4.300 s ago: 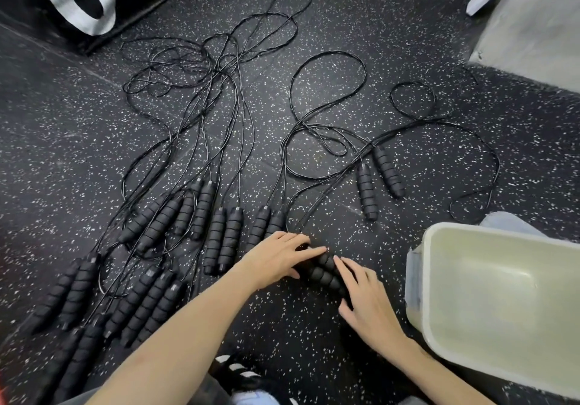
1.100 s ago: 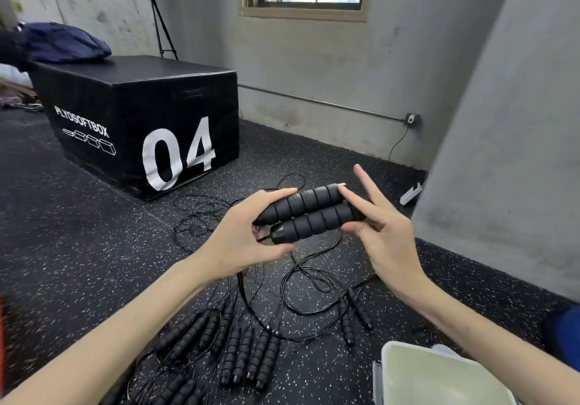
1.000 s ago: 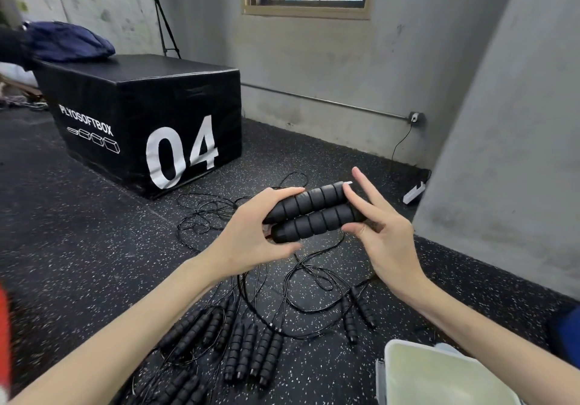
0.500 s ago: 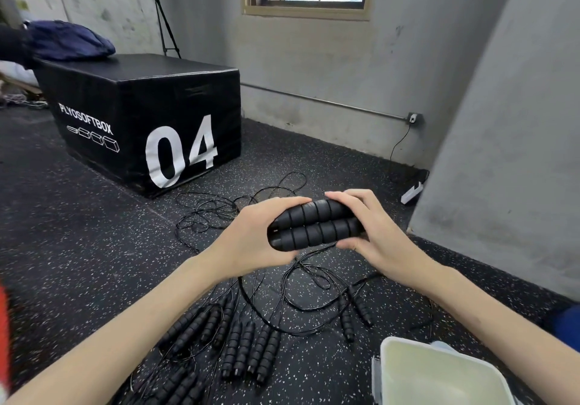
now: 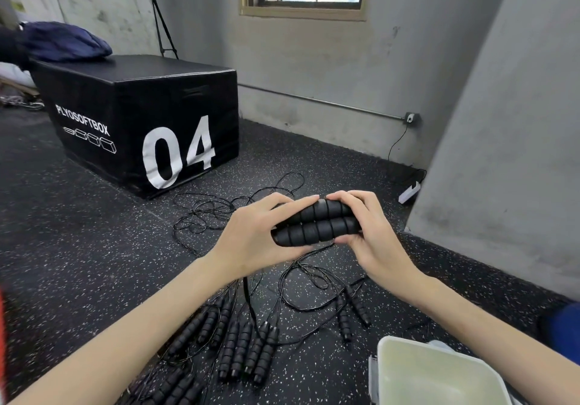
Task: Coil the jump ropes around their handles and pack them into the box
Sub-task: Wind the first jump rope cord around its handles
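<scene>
While the left hand (image 5: 251, 241) and right hand (image 5: 370, 235) clasp the paired foam handles (image 5: 315, 224) between them, the cord (image 5: 251, 291) dangling beneath could snag floor ropes (image 5: 241, 345); the box (image 5: 433, 373) waits below the right hand.

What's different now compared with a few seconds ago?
The pair of handles was lifted off the floor and is now gripped at chest height by the left hand and right hand, whose fingers have closed over it. The other ropes and the box stayed put.
</scene>
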